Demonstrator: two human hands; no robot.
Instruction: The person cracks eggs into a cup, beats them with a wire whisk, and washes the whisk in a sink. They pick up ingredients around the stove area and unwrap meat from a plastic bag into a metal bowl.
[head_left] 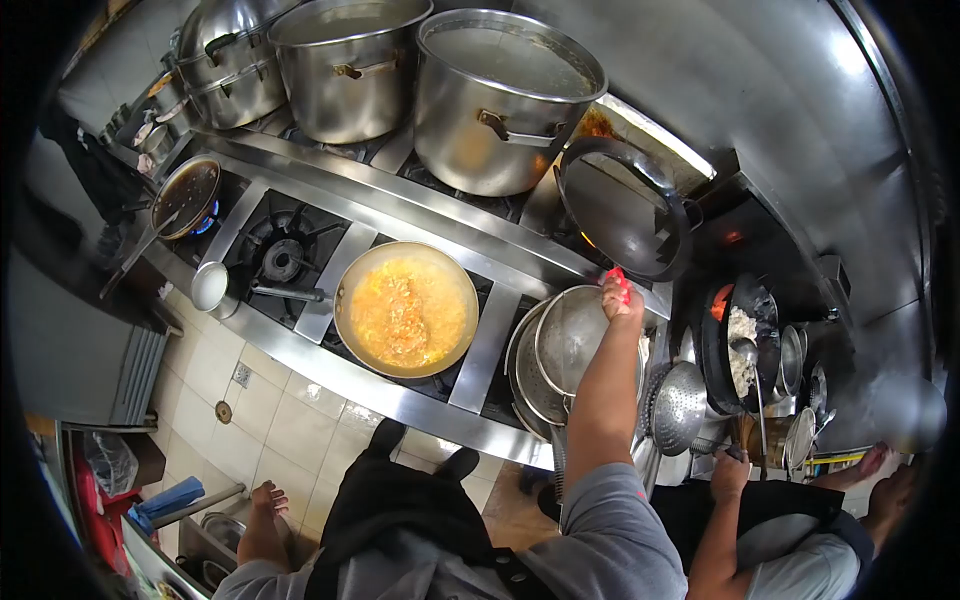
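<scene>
My right hand [621, 299] is stretched forward above a stack of metal pots and strainers [572, 345] at the right of the stove. Its fingers are closed round a small red thing [620, 284], mostly hidden by the hand, so its kind does not show. My left hand [268, 498] hangs low on the left, near a steel counter; it is empty with fingers apart. In front of me a frying pan [345, 325] sits on a burner, its handle pointing left. It holds orange-yellow food in sauce, with a darker heap in the middle.
Large stockpots [480, 150] line the back. A dark wok [630, 225] leans near the right rear. A pan of brown liquid [160, 210] is over a blue flame at left, near a white cup [210, 287]. At right, a co-worker's hand [730, 475] grips a ladle near another wok [715, 350].
</scene>
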